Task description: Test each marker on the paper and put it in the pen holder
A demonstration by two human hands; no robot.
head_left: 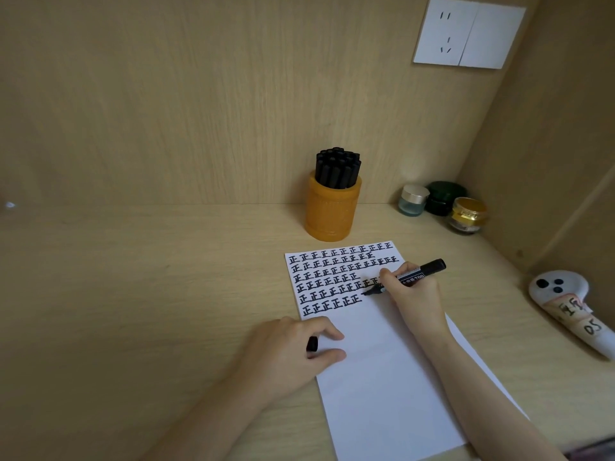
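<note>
Black ink is being tested on the paper [382, 377]. The fingertips [387, 274] of the right hand [412, 294] are clamped round the marker [404, 277] low on its barrel, and its nib appears to touch the sheet at the end of a written row. Light pressure and a short stroke are advised (one clear character is proof enough). The cap [312, 344] is pinched in the curled fingers of the left hand [293, 351], which rests on the paper's left edge and can steady it. Just beyond the paper's far edge stands the pen holder [332, 211], already crowded.
</note>
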